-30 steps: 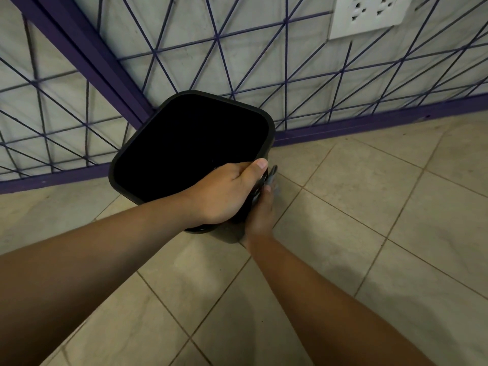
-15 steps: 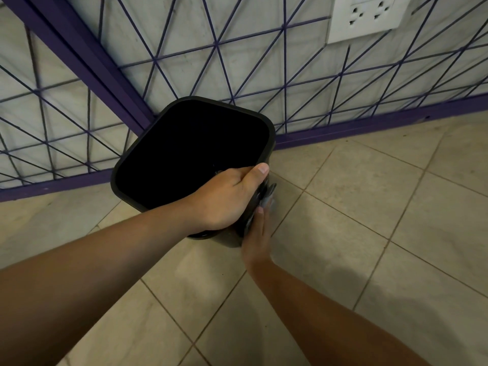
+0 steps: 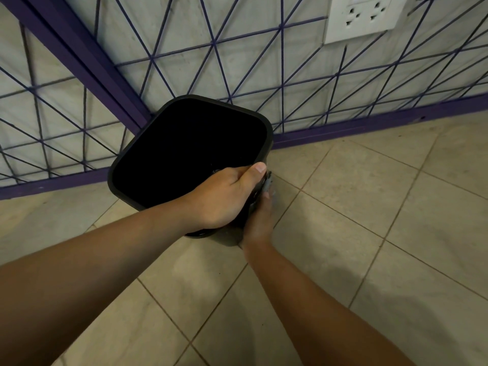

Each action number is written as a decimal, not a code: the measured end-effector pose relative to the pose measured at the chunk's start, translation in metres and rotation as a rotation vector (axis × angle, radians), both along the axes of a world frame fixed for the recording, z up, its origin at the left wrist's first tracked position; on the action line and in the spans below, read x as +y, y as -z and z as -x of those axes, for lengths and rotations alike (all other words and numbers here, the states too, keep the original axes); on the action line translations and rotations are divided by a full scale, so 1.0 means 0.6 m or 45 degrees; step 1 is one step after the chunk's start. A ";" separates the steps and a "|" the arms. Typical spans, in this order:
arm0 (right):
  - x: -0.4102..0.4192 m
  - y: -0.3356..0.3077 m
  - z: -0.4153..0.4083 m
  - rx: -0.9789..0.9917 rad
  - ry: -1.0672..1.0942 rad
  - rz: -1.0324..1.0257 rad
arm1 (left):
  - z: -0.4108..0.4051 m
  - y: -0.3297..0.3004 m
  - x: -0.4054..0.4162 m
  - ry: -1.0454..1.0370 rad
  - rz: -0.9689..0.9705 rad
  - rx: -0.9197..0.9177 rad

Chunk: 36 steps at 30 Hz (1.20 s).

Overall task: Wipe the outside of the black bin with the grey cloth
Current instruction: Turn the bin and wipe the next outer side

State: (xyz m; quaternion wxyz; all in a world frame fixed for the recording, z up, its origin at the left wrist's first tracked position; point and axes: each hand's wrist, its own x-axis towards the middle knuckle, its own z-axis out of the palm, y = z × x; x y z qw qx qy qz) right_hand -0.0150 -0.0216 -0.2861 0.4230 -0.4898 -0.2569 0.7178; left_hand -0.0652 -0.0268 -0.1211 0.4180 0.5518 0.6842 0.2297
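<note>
The black bin [image 3: 137, 157] stands tilted on the tiled floor near the corner of two walls, its open mouth facing me. My left hand [image 3: 224, 196] grips the near right rim, thumb on the outside and fingers hidden inside the bin. My right hand [image 3: 260, 223] presses against the bin's outer right side, partly hidden under the left hand. Only a small edge of the grey cloth [image 3: 268, 184] shows between that hand and the bin wall.
Pale walls with purple line pattern and a purple skirting [image 3: 369, 126] close off the back. A purple post [image 3: 79, 56] runs down the corner behind the bin. A white power socket [image 3: 364, 17] sits high on the right wall. Beige floor tiles [image 3: 356, 233] spread right and toward me.
My right hand has slid down and then back up along the bin's right side with the cloth. The left hand keeps its grip on the rim.
</note>
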 end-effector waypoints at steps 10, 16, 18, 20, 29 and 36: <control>-0.006 0.009 0.000 -0.032 -0.029 -0.062 | 0.003 0.003 0.000 -0.009 -0.005 0.014; -0.039 0.016 -0.003 0.039 -0.072 -0.065 | 0.004 0.005 0.001 -0.030 0.020 0.041; -0.018 0.015 -0.005 0.028 -0.089 -0.003 | 0.002 0.004 0.000 -0.028 0.034 0.028; -0.019 -0.014 -0.008 -0.009 -0.062 -0.075 | 0.002 0.003 0.001 -0.020 0.037 0.001; -0.029 -0.019 -0.003 0.004 -0.070 -0.043 | 0.006 0.006 0.001 -0.011 0.007 -0.001; -0.017 0.043 0.000 0.008 -0.077 0.017 | 0.002 0.004 0.002 0.005 0.020 0.029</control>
